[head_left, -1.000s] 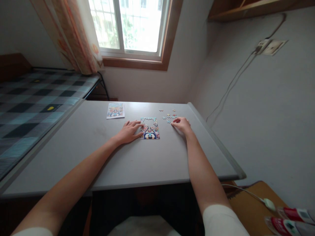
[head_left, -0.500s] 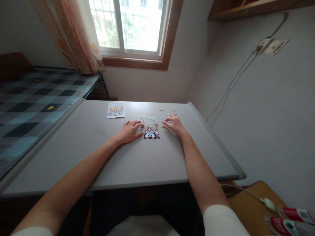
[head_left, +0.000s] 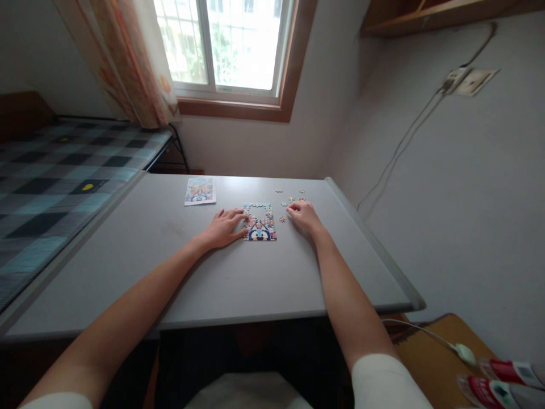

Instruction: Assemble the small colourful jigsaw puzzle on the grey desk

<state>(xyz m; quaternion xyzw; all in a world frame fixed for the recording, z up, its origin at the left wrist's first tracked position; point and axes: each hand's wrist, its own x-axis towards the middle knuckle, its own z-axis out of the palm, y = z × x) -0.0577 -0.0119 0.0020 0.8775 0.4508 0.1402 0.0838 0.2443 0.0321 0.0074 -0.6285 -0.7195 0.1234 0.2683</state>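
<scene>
A partly assembled jigsaw puzzle (head_left: pixel 260 233) lies on the table, with a blue cartoon face along its near end and a gap in its upper middle. My left hand (head_left: pixel 225 227) rests flat with fingers spread, its fingertips touching the puzzle's left edge. To the right of the puzzle, my right hand (head_left: pixel 303 216) has thumb and fingers pinched together among the loose pieces. Whatever is between those fingertips is too small to make out. One loose puzzle piece (head_left: pixel 282 219) lies just left of that hand, and several more puzzle pieces (head_left: pixel 292 199) are scattered beyond it.
A printed picture sheet (head_left: pixel 200 191) lies at the far left of the white table (head_left: pixel 247 284). Left of the table stands a bed with a checked cover (head_left: pixel 85 165). Bottles (head_left: pixel 489 392) and a charger (head_left: pixel 466 354) are on a wooden surface at lower right.
My right hand has shifted slightly right, away from the puzzle, uncovering the loose piece near its fingertips. My left hand has stayed in place.
</scene>
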